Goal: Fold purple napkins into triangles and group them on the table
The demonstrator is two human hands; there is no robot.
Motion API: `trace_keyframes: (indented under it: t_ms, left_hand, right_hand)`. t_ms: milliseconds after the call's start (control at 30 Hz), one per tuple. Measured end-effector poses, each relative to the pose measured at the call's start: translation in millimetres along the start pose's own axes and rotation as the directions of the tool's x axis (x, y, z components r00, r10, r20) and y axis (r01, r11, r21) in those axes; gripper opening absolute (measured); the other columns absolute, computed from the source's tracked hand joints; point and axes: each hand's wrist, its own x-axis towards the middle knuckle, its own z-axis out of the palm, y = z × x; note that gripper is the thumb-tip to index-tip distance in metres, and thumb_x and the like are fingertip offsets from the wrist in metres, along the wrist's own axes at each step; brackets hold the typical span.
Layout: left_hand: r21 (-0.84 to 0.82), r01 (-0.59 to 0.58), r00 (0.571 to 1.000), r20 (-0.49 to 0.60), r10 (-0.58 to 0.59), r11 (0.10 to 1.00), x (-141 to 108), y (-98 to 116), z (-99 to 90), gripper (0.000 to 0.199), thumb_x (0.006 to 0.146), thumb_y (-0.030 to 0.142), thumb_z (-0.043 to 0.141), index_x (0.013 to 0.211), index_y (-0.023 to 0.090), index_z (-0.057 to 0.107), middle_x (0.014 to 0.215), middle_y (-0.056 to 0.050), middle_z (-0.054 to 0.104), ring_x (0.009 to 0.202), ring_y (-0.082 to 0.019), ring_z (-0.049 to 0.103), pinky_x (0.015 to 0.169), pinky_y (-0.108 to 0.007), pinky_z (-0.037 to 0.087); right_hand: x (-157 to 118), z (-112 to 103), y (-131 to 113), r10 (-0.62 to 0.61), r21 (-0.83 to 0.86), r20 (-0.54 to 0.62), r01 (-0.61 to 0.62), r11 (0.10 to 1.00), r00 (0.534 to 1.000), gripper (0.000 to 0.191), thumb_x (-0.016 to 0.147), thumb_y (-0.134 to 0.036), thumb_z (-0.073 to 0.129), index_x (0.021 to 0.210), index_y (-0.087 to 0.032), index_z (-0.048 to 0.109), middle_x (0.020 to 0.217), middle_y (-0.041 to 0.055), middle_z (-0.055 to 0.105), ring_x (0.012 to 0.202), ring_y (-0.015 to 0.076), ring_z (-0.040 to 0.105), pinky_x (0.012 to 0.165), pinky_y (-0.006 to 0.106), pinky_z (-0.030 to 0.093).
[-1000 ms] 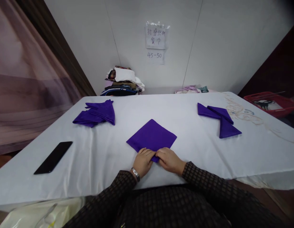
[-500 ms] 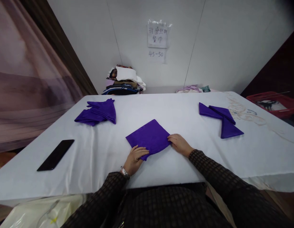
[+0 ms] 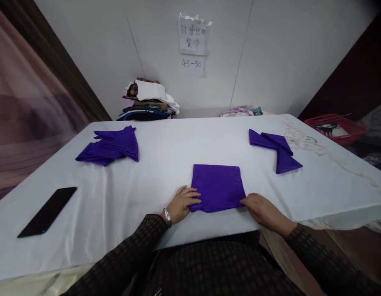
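Observation:
A purple cloth napkin (image 3: 217,186), folded into a rough square, lies on the white tablecloth in front of me with one side facing my body. At its lower left edge, my left hand (image 3: 182,203) has its fingers over the top of the cloth; the thumb is hidden. My right hand (image 3: 262,209) pinches the lower right corner between thumb and fingers. To the far left rests a loose heap of purple cloth (image 3: 111,146). On the right, a purple napkin folded into pointed shapes (image 3: 276,148) lies flat.
A black phone-like slab (image 3: 48,211) lies at the table's left. Beyond the far edge are a stack of folded clothes (image 3: 148,100) and a smaller cloth pile (image 3: 239,111). A red basket (image 3: 341,129) stands past the right side. Handwritten papers (image 3: 192,41) hang on the wall.
The napkin has turned from a diamond to a square facing me, and both hands have shifted with it towards the right. My view has also moved slightly.

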Motion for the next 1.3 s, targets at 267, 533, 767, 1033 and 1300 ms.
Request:
trace_keyframes:
  t_ms: [267,533,767,1033,1300]
  left_hand:
    - [0.103,0.062,0.998,0.01,-0.064,0.993,-37.2,26.1,-9.5,0.05,0.07,0.012,0.058,0.118,0.025,0.058,0.123,-0.005,0.062,0.12,-0.024,0.047,0.105,-0.047,0.028]
    - [0.129,0.221,0.971,-0.12,-0.206,0.967,-48.3,48.4,3.3,0.03,0.077,0.024,0.06,0.107,0.021,0.062,0.1,-0.006,0.066,0.099,-0.023,0.054,0.088,-0.041,0.039]
    - [0.034,0.387,0.9,-0.234,-0.369,0.922,-48.7,49.1,13.8,0.054,0.076,0.021,0.059,0.128,0.02,0.045,0.095,-0.005,0.066,0.094,-0.024,0.056,0.087,-0.041,0.039]
    - [-0.082,0.419,0.86,-0.284,-0.425,0.904,-50.4,43.3,19.4,0.046,0.079,0.019,0.052,0.125,0.021,0.05,0.089,-0.004,0.067,0.09,-0.022,0.057,0.085,-0.041,0.041]
    - [-0.137,0.432,0.845,-0.285,-0.453,0.891,-50.5,45.5,18.4,0.042,0.079,0.02,0.052,0.122,0.021,0.053,0.088,-0.004,0.067,0.089,-0.022,0.058,0.084,-0.041,0.042]
  right_hand:
    - [47.6,-23.9,-9.9,0.083,0.328,0.013,-0.083,0.941,0.996,0.029,0.087,-0.021,0.048,0.113,-0.025,0.061,0.108,0.0039,0.068,0.097,0.0192,0.063,0.084,0.035,0.05]
    - [171.6,-5.0,11.1,0.057,0.575,0.131,-0.122,0.809,0.99,0.029,0.081,-0.02,0.057,0.109,-0.021,0.062,0.102,0.0028,0.069,0.091,0.0189,0.063,0.083,0.034,0.049]
    - [222.8,42.8,18.1,0.123,0.568,0.217,-0.228,0.791,0.968,0.032,0.074,-0.011,0.06,0.106,-0.018,0.062,0.084,0.0016,0.068,0.074,0.0158,0.062,0.07,0.028,0.048]
    - [228.1,58.9,16.8,0.178,0.396,0.122,-0.212,0.893,0.976,0.035,0.074,-0.013,0.063,0.108,-0.019,0.062,0.094,0.0045,0.067,0.086,0.0187,0.061,0.081,0.033,0.045]
    - [226.8,65.7,17.9,0.195,0.468,0.099,-0.219,0.856,0.976,0.043,0.073,-0.015,0.065,0.116,-0.018,0.059,0.098,0.0052,0.066,0.089,0.018,0.06,0.085,0.034,0.044]
